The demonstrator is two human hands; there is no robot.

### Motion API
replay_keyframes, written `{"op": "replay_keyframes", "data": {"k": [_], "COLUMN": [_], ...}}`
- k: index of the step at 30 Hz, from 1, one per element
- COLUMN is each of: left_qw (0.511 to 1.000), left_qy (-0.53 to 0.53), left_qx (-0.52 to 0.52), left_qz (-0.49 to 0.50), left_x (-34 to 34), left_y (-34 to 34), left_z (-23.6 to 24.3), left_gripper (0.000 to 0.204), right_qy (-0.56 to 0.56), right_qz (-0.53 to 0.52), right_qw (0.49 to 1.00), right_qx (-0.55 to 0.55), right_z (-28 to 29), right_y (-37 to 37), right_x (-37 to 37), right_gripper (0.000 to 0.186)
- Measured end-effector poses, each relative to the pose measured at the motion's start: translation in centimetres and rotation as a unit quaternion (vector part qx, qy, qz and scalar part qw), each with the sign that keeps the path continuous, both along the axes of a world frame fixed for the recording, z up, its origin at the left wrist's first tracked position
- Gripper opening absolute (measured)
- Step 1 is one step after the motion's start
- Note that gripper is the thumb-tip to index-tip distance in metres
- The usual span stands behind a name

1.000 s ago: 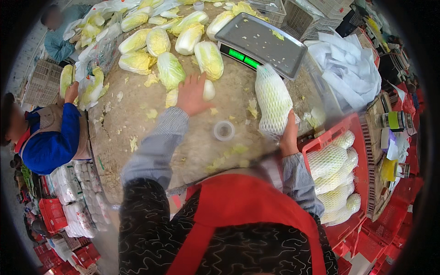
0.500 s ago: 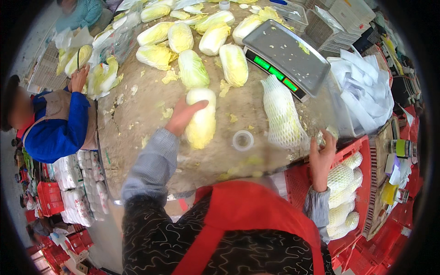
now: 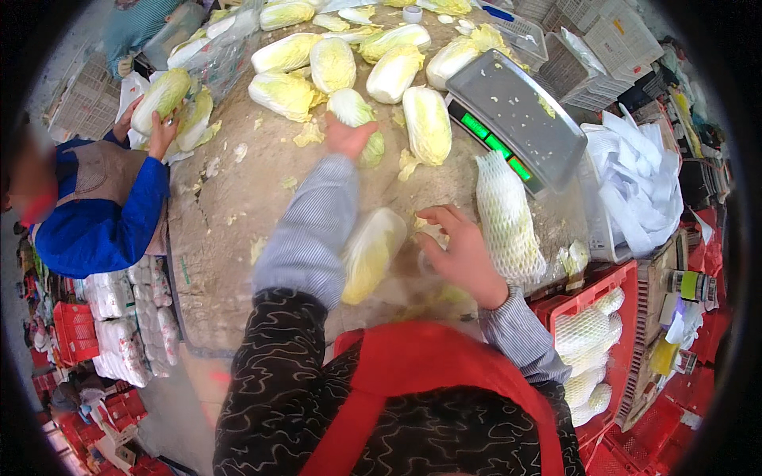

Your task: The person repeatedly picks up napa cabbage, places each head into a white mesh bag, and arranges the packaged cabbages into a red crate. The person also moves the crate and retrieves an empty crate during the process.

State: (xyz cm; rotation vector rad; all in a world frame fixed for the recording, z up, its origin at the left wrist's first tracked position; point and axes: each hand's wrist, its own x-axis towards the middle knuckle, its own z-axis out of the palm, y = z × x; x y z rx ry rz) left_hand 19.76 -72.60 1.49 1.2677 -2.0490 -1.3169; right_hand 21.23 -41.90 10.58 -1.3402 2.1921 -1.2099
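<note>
Strewn with torn leaf scraps, a worn brown surface (image 3: 238, 206) fills the middle of the view, with a row of pale green cabbages (image 3: 333, 67) along its far edge and a grey scale (image 3: 516, 111) with a green display at the far right. The left hand (image 3: 348, 136) reaches far out and lies on one cabbage (image 3: 357, 119) in that row, fingers spread over its near end; whether the grip has closed around it cannot be told. Nearer, a loose cabbage (image 3: 369, 254) lies just right of the left forearm, close to the person's chest, with neither hand on it. The right hand (image 3: 456, 250) hovers just right of this cabbage, fingers curled and partly open, holding nothing that can be made out. Just right of that hand lies a cabbage in white net (image 3: 508, 222), its far end close to the scale. Further right, a red crate (image 3: 627, 278) holds more netted cabbages. At the far left, another person in a blue sleeve (image 3: 119, 222) grips a cabbage with both hands. White bags (image 3: 643, 182) are piled at the right.
</note>
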Motion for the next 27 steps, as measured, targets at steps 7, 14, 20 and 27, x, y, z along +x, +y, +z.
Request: {"op": "replay_keyframes", "data": {"k": [7,14,20,27], "left_qw": [0.88,0.732,0.773,0.799], "left_qy": [0.385,0.489,0.466,0.448], "left_qx": [0.261,0.448,0.394,0.319], "left_qz": [-0.09,-0.158,-0.171,-0.242], "left_x": [4.6,6.1,6.2,6.5], "left_y": [10.7,13.4,14.4,13.4], "left_z": [6.8,9.7,9.6,9.8], "left_gripper": [0.083,0.074,0.086,0.091], "right_qy": [-0.134,-0.683,-0.632,-0.415], "right_qz": [-0.1,0.166,-0.048,-0.147], "right_qw": [0.976,0.656,0.732,0.897], "right_qx": [-0.143,-0.276,-0.249,-0.049], "right_z": [0.0,0.7,1.7,4.5], "right_y": [-4.4,-0.3,1.6,4.1], "right_x": [-2.3,-2.4,-0.9,-1.4], "right_gripper": [0.075,0.072,0.062,0.047]}}
